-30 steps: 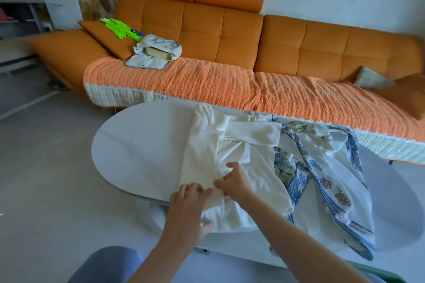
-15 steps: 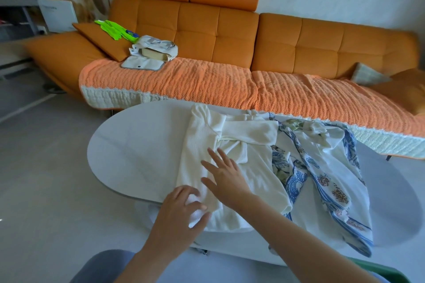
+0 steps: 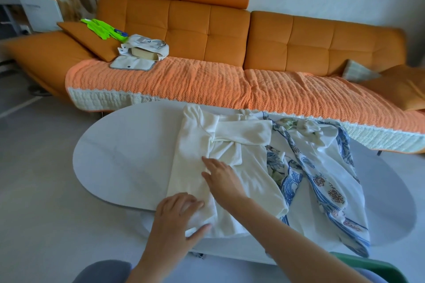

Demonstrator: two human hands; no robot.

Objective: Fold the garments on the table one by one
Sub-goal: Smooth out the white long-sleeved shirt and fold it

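While the left grip [image 3: 179, 216] pinched the cream garment [image 3: 197, 145] by its near hem at the front edge of the desk [image 3: 128, 149], the right grip [image 3: 222, 180] lay flat on it with straight fingers (holding nothing). A blue-patterned garment [image 3: 322, 167] sprawled touching its right side, and an orange sofa [image 3: 276, 41] stood behind.
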